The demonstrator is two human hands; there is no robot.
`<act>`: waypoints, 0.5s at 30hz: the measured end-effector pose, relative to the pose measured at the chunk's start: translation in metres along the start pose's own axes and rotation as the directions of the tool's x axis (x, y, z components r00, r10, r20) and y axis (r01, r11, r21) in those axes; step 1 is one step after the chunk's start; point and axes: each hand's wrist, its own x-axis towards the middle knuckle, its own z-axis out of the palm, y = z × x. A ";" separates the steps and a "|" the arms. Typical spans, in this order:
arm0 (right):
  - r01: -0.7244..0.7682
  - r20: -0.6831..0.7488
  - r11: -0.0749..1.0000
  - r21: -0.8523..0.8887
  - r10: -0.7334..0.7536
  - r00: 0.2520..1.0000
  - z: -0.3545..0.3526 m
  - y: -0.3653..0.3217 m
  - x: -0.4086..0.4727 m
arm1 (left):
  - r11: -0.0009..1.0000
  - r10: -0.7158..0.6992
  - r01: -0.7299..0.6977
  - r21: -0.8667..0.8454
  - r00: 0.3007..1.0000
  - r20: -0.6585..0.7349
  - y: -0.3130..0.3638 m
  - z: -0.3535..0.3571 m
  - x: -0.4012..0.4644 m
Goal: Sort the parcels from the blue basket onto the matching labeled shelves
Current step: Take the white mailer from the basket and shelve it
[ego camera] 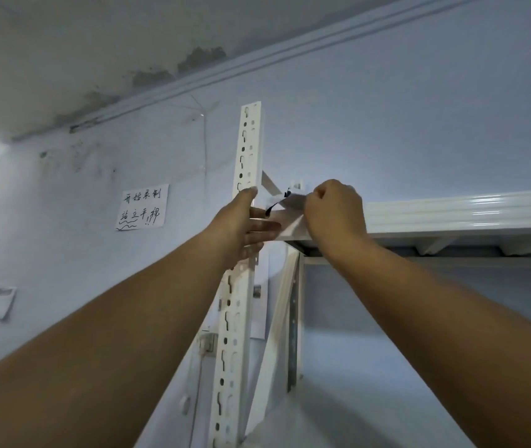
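Both bare forearms reach up toward the white slotted metal upright (247,176). Left of the upright, a handwritten paper note (143,207) is stuck on the wall. The left hand (243,226), fingers straight, touches the upright and a flat pale parcel (290,218). Right of the upright, the right hand (335,211) pinches the parcel on the white top shelf (464,215).

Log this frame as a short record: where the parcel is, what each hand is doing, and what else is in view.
parcel: flat pale parcel lying at the left end of the top shelf
left hand: fingers straight, against the parcel's left edge beside the slotted upright
right hand: curled on the parcel
wall: handwritten paper note
basket: not in view
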 end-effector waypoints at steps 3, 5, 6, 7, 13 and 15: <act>0.067 -0.046 0.995 0.078 -0.064 0.997 0.010 0.017 -0.038 | 0.985 0.033 -0.027 0.169 0.999 -0.037 -0.014 -0.034 -0.019; 0.067 0.031 0.996 0.053 -0.069 0.997 0.023 0.032 -0.058 | 0.962 0.042 -0.020 0.271 0.996 -0.074 -0.023 -0.058 -0.034; 0.062 0.092 0.998 0.029 -0.065 0.994 0.031 0.037 -0.068 | 0.945 0.042 -0.008 0.326 0.994 -0.097 -0.027 -0.072 -0.043; 0.061 0.162 0.998 0.014 -0.062 0.985 0.037 0.039 -0.078 | 0.923 0.043 0.007 0.384 0.992 -0.122 -0.030 -0.085 -0.052; 0.088 0.599 0.996 0.032 -0.089 0.795 0.080 -0.008 -0.158 | 0.689 -0.039 0.234 0.686 0.957 -0.287 -0.044 -0.180 -0.127; 0.107 0.682 0.992 0.071 -0.126 0.721 0.101 -0.031 -0.189 | 0.586 -0.049 0.313 0.747 0.934 -0.353 -0.047 -0.213 -0.160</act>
